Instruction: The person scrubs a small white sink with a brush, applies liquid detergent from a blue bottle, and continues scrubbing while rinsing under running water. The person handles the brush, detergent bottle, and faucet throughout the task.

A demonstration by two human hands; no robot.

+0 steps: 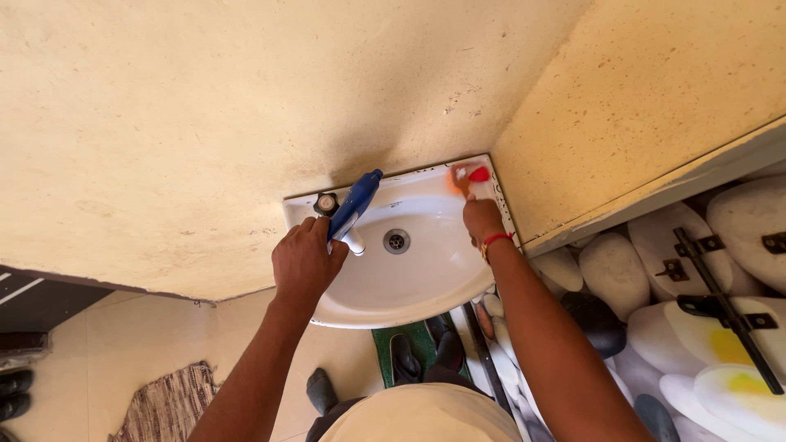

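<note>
Left hand [304, 262] fingers wrap the blue tool [354, 205] over the white sink [426, 282]. Right hand [483, 219] grips a red-capped bottle [477, 180], its cap above the fingertips.

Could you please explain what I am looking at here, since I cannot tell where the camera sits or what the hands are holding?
There is one picture, taken by a camera worn on a person's head, looking straight down past their body. No machine is involved: both hands are bare. Below is a small white washbasin fixed in a wall corner, with a metal drain in its middle and a dark tap knob on its back rim. The left hand grips a blue spray bottle with a white nozzle, held over the bowl. The right hand, with a red band at the wrist, reaches to the basin's far corner and touches a white item with a red part; what it is I cannot tell. The person's feet stand on a green mat.
</note>
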